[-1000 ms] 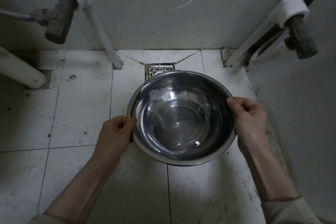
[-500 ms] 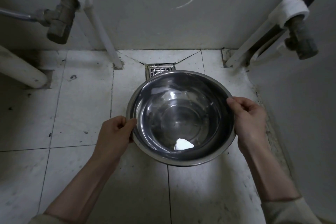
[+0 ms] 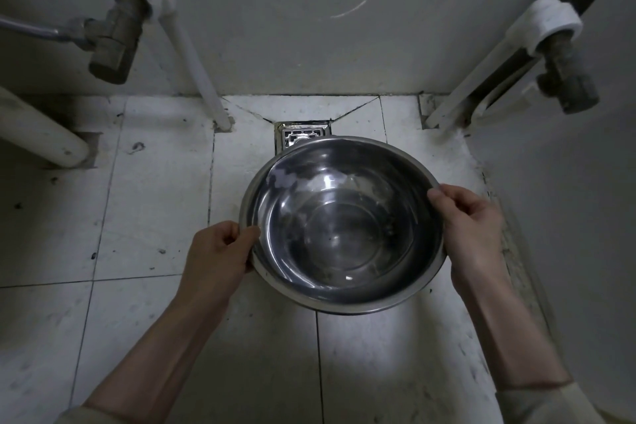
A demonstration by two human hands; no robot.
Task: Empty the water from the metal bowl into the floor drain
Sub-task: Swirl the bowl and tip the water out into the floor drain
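I hold a round metal bowl [image 3: 344, 227] over the white tiled floor, its far rim tilted down toward the wall. Clear water lies in its bottom. My left hand [image 3: 216, 251] grips the rim on the left side and my right hand [image 3: 471, 227] grips the rim on the right. The square metal floor drain [image 3: 299, 134] sits by the back wall, just beyond the bowl's far rim, which covers its near part.
A white pipe [image 3: 192, 58] with a metal valve [image 3: 113, 41] comes down at the left of the drain. Another valve [image 3: 564, 79] and white pipes stand at the right wall. A thick white pipe [image 3: 38, 131] lies at far left. Walls close in behind and right.
The bowl has tipped a little further toward the drain and the water inside has shifted, so the bright reflection near its front edge has shrunk. Both hands keep their grip.
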